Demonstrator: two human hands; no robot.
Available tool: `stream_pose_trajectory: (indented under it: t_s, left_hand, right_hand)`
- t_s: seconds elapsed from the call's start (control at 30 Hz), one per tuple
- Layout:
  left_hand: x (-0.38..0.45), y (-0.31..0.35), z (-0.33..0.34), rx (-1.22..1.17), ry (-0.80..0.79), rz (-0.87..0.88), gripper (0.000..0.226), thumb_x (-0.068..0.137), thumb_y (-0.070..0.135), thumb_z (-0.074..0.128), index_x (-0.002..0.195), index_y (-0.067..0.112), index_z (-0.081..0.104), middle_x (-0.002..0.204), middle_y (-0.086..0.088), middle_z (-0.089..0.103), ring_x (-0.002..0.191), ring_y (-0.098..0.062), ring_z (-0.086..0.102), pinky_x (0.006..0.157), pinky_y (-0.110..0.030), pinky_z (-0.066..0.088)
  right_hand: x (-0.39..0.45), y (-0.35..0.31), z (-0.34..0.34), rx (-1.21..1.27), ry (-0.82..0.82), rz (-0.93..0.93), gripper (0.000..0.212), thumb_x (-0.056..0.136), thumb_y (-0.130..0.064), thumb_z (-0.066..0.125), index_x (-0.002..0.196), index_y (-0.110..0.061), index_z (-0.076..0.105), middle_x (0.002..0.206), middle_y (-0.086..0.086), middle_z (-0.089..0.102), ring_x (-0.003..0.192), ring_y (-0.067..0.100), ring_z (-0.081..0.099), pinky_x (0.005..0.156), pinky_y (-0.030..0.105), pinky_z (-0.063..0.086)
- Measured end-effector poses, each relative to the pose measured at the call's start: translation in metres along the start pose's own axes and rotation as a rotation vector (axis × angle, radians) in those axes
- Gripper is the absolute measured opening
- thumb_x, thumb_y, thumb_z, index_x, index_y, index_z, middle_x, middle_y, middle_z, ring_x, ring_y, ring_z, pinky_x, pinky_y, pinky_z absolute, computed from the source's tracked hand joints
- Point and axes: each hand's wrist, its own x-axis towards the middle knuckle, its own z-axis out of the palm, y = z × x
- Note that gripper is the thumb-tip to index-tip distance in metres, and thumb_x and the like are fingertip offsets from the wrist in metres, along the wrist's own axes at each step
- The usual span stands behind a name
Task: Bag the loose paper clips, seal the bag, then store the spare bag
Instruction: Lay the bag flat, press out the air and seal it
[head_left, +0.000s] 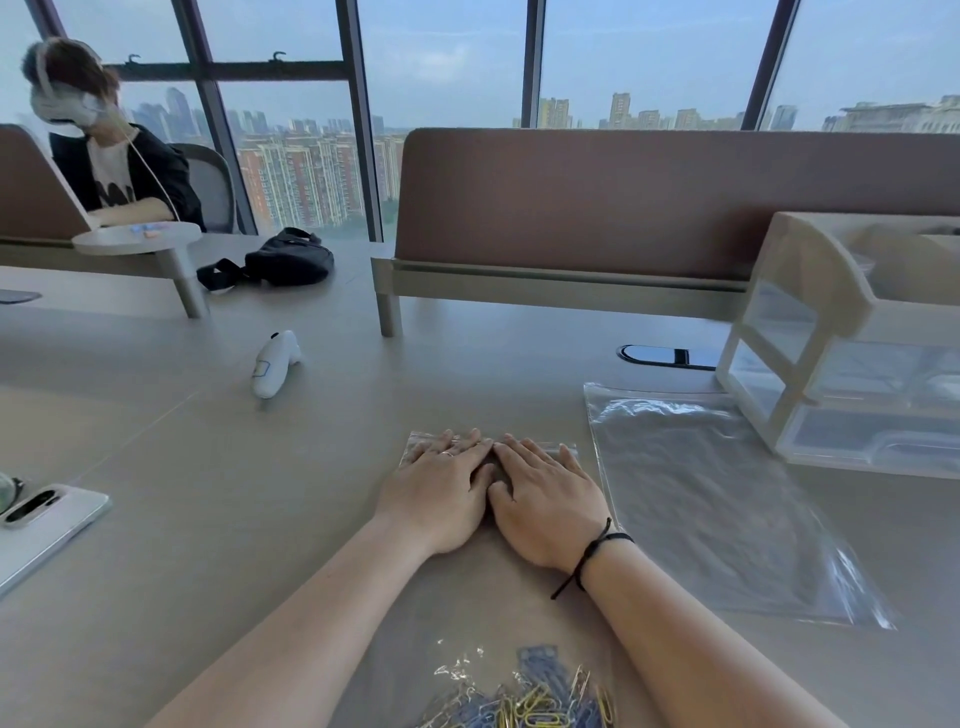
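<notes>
Centrally, a grey desk (260, 519) carries the whole arrangement, backed by a brown partition (649, 202) and city-view windows; a second person (119, 166) sits at the far left, wearing a headset. At the right stands a translucent drawer unit (852, 364), the probable home of the spare bag (717, 499), which lies flat and empty beside it, its far corner just short of the unit's base. The filled bag (488, 597) stretches from the near edge, where the paper clips (535, 701) are heaped inside it in blue, yellow and gold, to its zip strip (563, 446) at the far end. The left hand (441, 488) and the right hand (545, 499) lie side by side on that far end, palms down, fingers straight and extended, gripping nothing; their fingertips press along the strip. Judged from this, sealing is the step in hand; it is done well by running firm pressure outward from the middle to both corners, checking that no clip strays toward the closure, and letting trapped air escape before the last corner closes; whether the strip is already fully shut cannot be told. Smaller items lie well apart and obstruct nothing: a black pouch (275, 260) and a white controller (275, 364) at far left, a phone (47, 525) at the left edge, and a cable port (660, 356) before the drawers.
</notes>
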Motion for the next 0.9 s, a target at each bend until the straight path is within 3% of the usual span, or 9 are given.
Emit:
stream_pose_trajectory:
  t_s: [0.5,0.73,0.9]
  left_hand:
    - [0.000,-0.002,0.003,0.072,0.037,0.083,0.049,0.101,0.036,0.029,0.148,0.027,0.036,0.157,0.007,0.033,0.147,-0.016,0.024,0.120,-0.036,0.018]
    - [0.003,-0.004,0.003,0.020,0.010,0.058,0.047,0.100,0.037,0.030,0.146,0.031,0.039,0.155,0.008,0.037,0.146,-0.016,0.028,0.119,-0.036,0.023]
    - [0.006,-0.003,0.000,0.033,0.007,0.060,0.045,0.101,0.036,0.031,0.144,0.032,0.042,0.155,0.007,0.037,0.145,-0.018,0.028,0.119,-0.035,0.021]
  right_hand:
    - [0.003,-0.010,-0.003,-0.097,0.075,0.004,0.050,0.099,-0.033,0.027,0.147,-0.026,0.039,0.158,-0.005,0.038,0.146,0.011,0.030,0.122,0.043,0.005]
    - [0.004,-0.011,-0.004,-0.060,0.111,0.005,0.044,0.096,-0.032,0.035,0.136,-0.023,0.050,0.146,-0.003,0.052,0.136,0.019,0.043,0.117,0.039,0.023]
    - [0.004,-0.010,-0.004,-0.068,0.115,0.004,0.043,0.096,-0.033,0.034,0.133,-0.023,0.052,0.142,-0.003,0.054,0.133,0.020,0.046,0.115,0.038,0.026]
